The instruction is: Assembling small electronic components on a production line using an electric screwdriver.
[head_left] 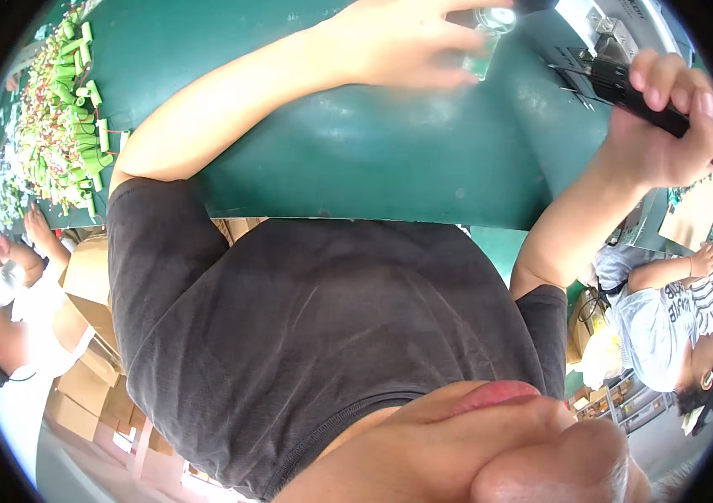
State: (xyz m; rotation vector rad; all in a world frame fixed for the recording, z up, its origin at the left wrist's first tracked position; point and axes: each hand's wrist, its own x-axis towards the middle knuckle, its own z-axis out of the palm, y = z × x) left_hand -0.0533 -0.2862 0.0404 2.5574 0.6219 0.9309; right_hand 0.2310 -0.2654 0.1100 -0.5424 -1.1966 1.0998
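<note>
My left hand reaches over the green table top, its fingers spread and blurred by motion. Right at its fingertips is a small clear object with a shiny round end, perhaps a glass or plastic container; whether the fingers touch it I cannot tell. On the other side, my right hand is closed around a black electric screwdriver. The tool has a ribbed collar, and its thin tip points left over the table.
Many green-wrapped cylindrical parts with red wires are heaped at the table's left end. A metal device stands at the upper right. One person sits at left, another at right. Cardboard boxes are stacked lower left.
</note>
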